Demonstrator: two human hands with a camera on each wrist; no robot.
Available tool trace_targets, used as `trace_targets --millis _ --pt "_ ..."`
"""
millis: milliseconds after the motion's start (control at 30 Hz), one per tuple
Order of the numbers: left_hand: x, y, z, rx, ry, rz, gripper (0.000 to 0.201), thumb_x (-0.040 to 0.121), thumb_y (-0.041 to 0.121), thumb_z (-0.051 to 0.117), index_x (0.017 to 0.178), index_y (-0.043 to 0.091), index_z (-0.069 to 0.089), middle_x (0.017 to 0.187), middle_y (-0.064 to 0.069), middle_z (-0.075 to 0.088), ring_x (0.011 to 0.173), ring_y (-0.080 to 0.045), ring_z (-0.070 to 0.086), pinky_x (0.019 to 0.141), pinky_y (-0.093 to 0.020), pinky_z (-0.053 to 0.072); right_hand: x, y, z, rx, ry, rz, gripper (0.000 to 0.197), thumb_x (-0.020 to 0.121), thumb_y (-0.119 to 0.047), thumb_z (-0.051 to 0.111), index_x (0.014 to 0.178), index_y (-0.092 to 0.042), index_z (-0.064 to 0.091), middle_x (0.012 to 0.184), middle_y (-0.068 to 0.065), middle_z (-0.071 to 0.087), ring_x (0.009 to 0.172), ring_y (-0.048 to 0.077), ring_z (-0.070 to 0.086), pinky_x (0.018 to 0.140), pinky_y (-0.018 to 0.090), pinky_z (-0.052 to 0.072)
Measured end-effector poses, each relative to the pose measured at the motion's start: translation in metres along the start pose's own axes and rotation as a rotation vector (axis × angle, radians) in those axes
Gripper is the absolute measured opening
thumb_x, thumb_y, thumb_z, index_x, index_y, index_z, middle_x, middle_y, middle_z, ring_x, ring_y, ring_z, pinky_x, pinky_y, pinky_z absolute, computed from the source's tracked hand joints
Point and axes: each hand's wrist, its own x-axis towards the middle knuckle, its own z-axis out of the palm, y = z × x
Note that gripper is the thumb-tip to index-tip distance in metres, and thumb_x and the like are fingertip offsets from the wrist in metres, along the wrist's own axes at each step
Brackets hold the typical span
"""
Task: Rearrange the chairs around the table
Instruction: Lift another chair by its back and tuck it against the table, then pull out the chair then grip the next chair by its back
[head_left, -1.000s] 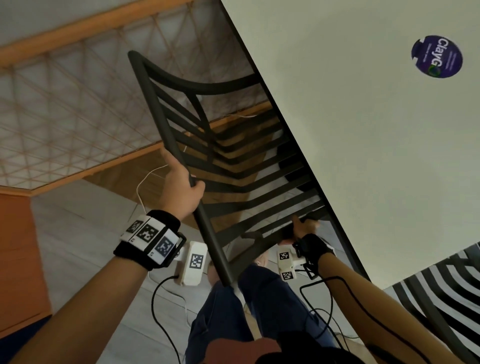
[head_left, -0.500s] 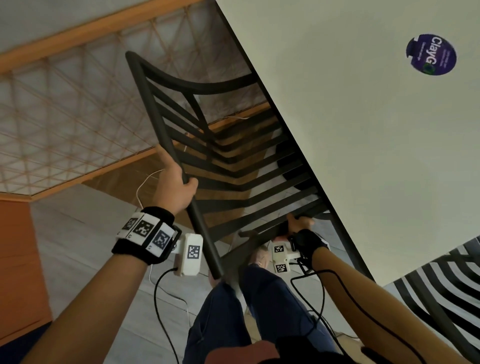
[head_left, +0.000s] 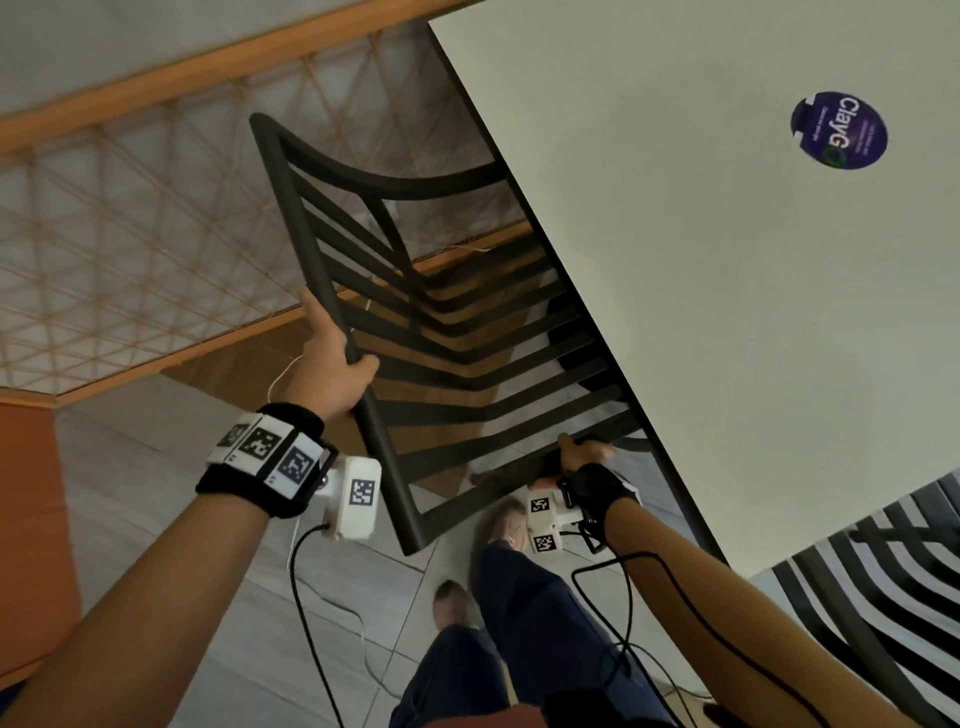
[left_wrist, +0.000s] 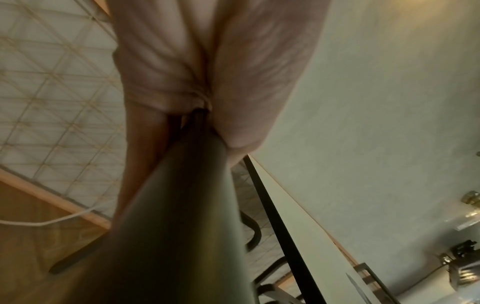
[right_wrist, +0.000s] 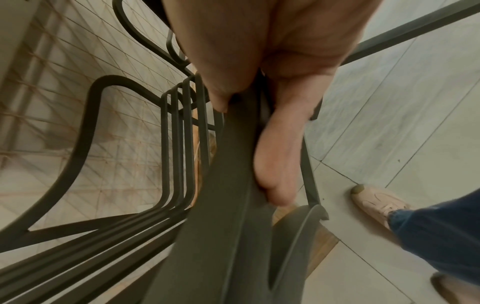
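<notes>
Item 1 — table (head_left: 701, 322): pale, matte top with a thin dark edge, running diagonally across the head view; taken here as the landmark. A round purple sticker (head_left: 838, 131) lies on the top, well in from the edge.

Item 2 — black slatted chair (head_left: 467, 332): metal frame with curved slats, standing just beside the table's long edge, its far side tucked partly beneath the top.

Item 3 — my left hand (head_left: 332, 366): fingers and thumb wrapped round the chair's side rail on the side away from the table. The left wrist view shows the rail running straight out of my closed palm (left_wrist: 207, 67).

Item 4 — my right hand (head_left: 579, 452): curled round a flat slat at the chair's near end, close against the table edge; in the right wrist view the thumb (right_wrist: 280, 156) lies along the slat.

Item 5 — second slatted chair (head_left: 893, 587): same black pattern, just past the table's near corner, only partly in frame.

Item 6 — floor (head_left: 156, 499): pale grey tiles under chair and table, with a wood-toned patch beneath the chair.

Item 7 — lattice screen (head_left: 135, 234): cane-coloured diamond mesh in a wooden frame, beyond the chair on the side away from the table.

Item 8 — my 2 legs in dark blue trousers, light shoes (right_wrist: 376, 201) on the tiles beside the table.
</notes>
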Motion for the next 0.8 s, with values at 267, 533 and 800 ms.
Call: trace_targets --millis 267,533,800 --pt "-0.033 0.009 0.006 0.128 -0.042 -0.025 0.109 0.085 0.033 0.066 0.146 0.016 -0.023 0.157 -0.018 0.023 0.139 -0.035 0.034 0.111 -0.044 0.032 -0.031 0.04 -0.054 -0.201 -0.293 -0.199 0.052 0.089 -0.048 0.055 0.128 -0.032 0.026 0.083 0.023 0.069 0.063 0.038 0.07 0.058 0.044 0.061" --pt "-0.109 -0.024 0.045 0.204 -0.06 -0.05 0.105 0.082 0.044 0.065 0.151 0.016 -0.01 0.156 -0.018 0.026 0.138 -0.038 0.034 0.112 -0.049 0.032 -0.046 0.138 -0.181 -0.394 -0.314 -0.186 0.048 0.09 -0.044 0.055 0.126 -0.02 0.034 0.076 0.022 0.07 0.05 0.032 0.065 0.065 0.049 0.058" --pt "-0.203 -0.052 0.092 0.068 -0.031 -0.139 0.091 0.084 0.027 0.069 0.15 0.013 0.008 0.148 -0.02 0.04 0.134 -0.04 0.038 0.111 -0.054 0.033 -0.064 0.145 -0.318 -0.356 -0.127 -0.295 0.044 0.093 -0.031 0.056 0.128 -0.016 0.034 0.083 0.023 0.065 0.044 0.029 0.063 0.051 0.041 0.058"
